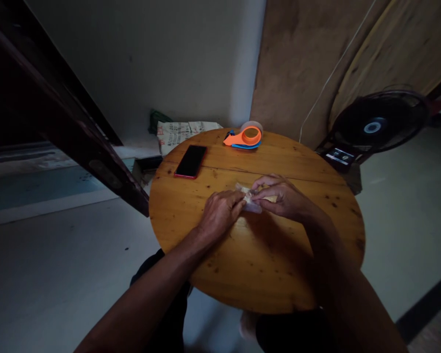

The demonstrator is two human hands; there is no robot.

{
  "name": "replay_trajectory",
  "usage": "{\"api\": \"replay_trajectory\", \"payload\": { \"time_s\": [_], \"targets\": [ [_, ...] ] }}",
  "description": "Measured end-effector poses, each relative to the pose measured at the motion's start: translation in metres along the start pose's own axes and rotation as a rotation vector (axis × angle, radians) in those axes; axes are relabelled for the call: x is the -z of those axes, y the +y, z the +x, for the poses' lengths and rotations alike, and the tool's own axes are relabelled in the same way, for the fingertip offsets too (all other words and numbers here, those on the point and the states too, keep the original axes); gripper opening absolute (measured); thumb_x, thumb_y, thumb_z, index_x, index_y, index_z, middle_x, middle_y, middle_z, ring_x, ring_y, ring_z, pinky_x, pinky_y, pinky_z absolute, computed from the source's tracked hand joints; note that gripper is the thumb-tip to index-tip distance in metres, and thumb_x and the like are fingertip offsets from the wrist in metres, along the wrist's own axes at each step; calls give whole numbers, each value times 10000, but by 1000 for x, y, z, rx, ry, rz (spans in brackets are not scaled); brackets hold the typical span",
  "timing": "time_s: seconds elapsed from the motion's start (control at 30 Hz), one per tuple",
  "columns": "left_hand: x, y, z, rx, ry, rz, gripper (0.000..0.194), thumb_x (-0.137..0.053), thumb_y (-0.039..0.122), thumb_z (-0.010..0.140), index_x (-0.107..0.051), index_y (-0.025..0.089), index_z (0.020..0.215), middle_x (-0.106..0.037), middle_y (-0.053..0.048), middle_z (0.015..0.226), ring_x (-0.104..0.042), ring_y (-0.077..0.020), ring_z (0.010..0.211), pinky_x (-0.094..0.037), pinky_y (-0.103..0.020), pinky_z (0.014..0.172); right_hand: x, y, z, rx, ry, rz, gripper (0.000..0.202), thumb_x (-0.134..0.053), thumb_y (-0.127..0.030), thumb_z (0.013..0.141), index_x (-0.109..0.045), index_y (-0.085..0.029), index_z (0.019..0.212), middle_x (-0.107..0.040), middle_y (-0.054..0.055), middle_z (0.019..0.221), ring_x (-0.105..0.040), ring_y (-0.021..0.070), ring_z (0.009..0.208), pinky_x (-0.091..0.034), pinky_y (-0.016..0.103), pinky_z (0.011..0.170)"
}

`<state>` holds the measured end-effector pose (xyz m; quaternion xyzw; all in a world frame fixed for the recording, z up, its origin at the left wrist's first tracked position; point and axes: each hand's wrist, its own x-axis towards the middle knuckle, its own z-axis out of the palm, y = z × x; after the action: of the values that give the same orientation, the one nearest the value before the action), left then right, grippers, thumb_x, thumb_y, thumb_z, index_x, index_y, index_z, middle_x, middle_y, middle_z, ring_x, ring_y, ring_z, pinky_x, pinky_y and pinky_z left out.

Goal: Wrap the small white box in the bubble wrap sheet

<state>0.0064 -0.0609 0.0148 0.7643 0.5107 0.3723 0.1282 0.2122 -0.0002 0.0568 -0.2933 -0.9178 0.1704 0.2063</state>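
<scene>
- Your left hand (221,212): thumb and fingers clamped on the left edge of a small clear plastic packet (253,208).
- Your right hand (282,197): bent fingertips met the packet's right side; whether they pinched it could not be told.
- The packet lay near the middle of the round wooden table (305,162).
- Beyond it lay an orange tape dispenser (242,138) and a phone (191,162).

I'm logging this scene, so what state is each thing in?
Left hand: fingers on the plastic piece
Right hand: fingers bent, touching the same piece
Plastic piece: translucent, wrinkled
Phone: face up, screen dark
Tape dispenser: on the table, unheld
Fan: too dark to tell whether spinning
</scene>
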Motion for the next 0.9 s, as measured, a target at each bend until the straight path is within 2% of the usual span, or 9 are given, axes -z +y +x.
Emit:
{"api": "replay_trajectory", "payload": {
  "time_s": [0.13, 0.3, 0.5, 0.63, 0.73, 0.83, 0.9],
  "targets": [
    [-2, -3, -1, -102, 28, 7, 268, -563, 180, 891, -692, 238, 1119, -731, -57, 1009, -670, -178, 913, -501, -288, 830, -1, 1, 0, 31, 24, 25, 156, -627, -282, 838, -780, -275, 865, -691, 48, 1044, -624, 206, 966, -450, 372, 909],
    [-1, -3, -1, -154, -35, 67, 315, -577, 102, 848, -721, 260, 1079, -719, -32, 887, -655, -150, 801, -494, -249, 735, -1, 3, 1, 14, 52, 102, 158, -629, -295, 829, -777, -240, 814, -684, 61, 1049, -644, 199, 935, -478, 363, 890],
    [0, -2, 0, -140, -40, 90, 340, -584, 67, 810, -730, 252, 1055, -719, -37, 877, -653, -159, 813, -491, -252, 731, -13, 15, 7, -228, 257, 276, 178, -610, -328, 809, -712, -208, 726, -683, 50, 886, -637, 203, 861, -484, 359, 837],
    [1, 0, 0, -124, -49, 77, 308, -581, 93, 830, -731, 249, 1049, -729, -42, 920, -657, -159, 825, -492, -254, 743, -31, 18, 10, -431, 217, 502, 193, -630, -359, 780, -682, -214, 896, -688, 34, 898, -633, 194, 803, -505, 354, 767],
    [1, 2, 1, -125, -61, 75, 309, -577, 95, 834, -730, 251, 1052, -733, -42, 948, -661, -161, 848, -493, -255, 755, -40, 21, 11, -476, 230, 661, 340, -687, -330, 732, -636, -242, 1056, -673, 37, 1073, -632, 205, 964, -502, 376, 871],
    [2, 2, 1, -113, -56, 84, 324, -581, 86, 824, -730, 255, 1056, -734, -40, 948, -664, -163, 849, -493, -254, 755, -43, 25, 11, -449, 252, 800, 419, -711, -269, 691, -614, -270, 1099, -627, 37, 1226, -564, 219, 1173, -434, 413, 1023],
    [1, 2, 1, -116, -54, 78, 327, -578, 84, 822, -731, 254, 1056, -733, -38, 943, -664, -162, 844, -493, -250, 748, -42, 27, 10, -452, 233, 867, 421, -703, -250, 687, -619, -276, 1099, -631, 37, 1236, -546, 226, 1214, -397, 438, 1072]
  ]
}}
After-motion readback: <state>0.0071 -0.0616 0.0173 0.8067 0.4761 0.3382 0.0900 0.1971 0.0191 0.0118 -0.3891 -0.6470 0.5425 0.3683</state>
